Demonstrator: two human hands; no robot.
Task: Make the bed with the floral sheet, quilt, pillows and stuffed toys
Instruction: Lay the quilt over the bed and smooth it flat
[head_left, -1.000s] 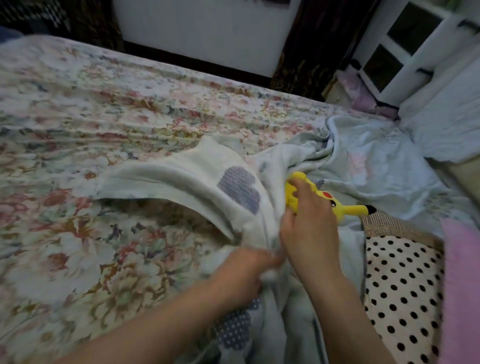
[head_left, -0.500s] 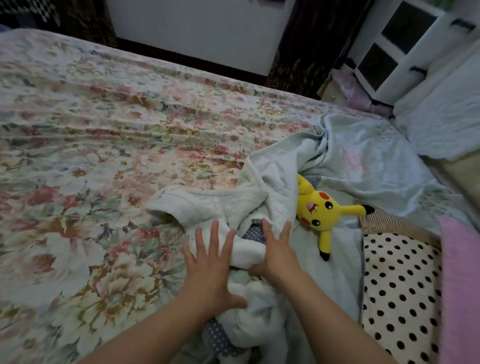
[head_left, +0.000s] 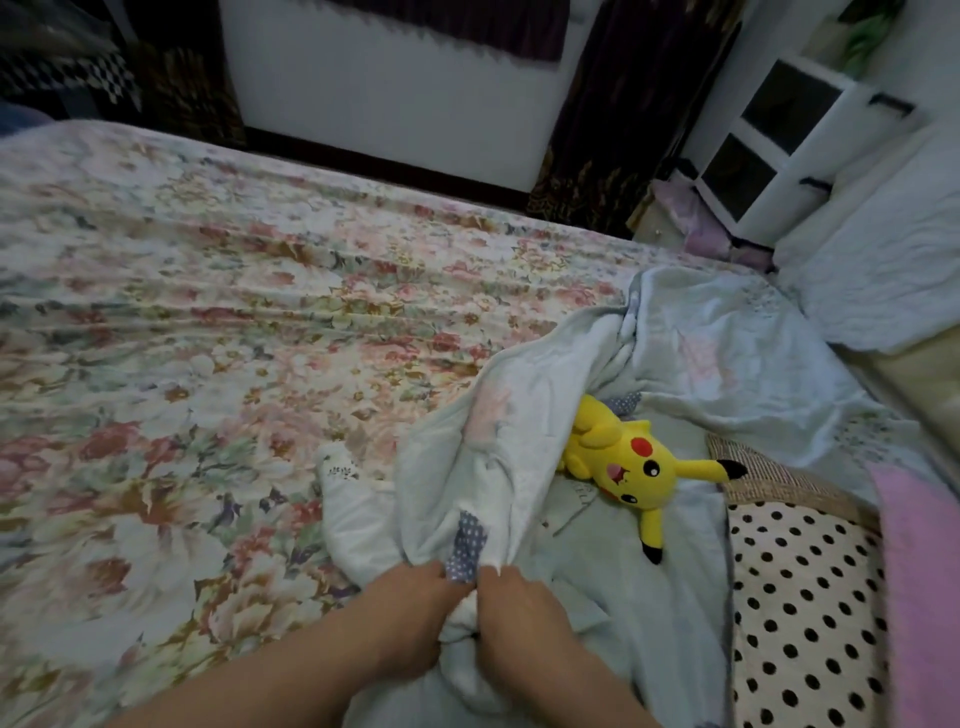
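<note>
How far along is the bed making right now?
Done: the floral sheet lies spread out, slightly wrinkled. In hand: the left hand and right hand both grip the quilt, which is bunched up. Left: spreading the quilt, then placing the yellow stuffed toy lying on it and the polka-dot pillow beside it.
</note>
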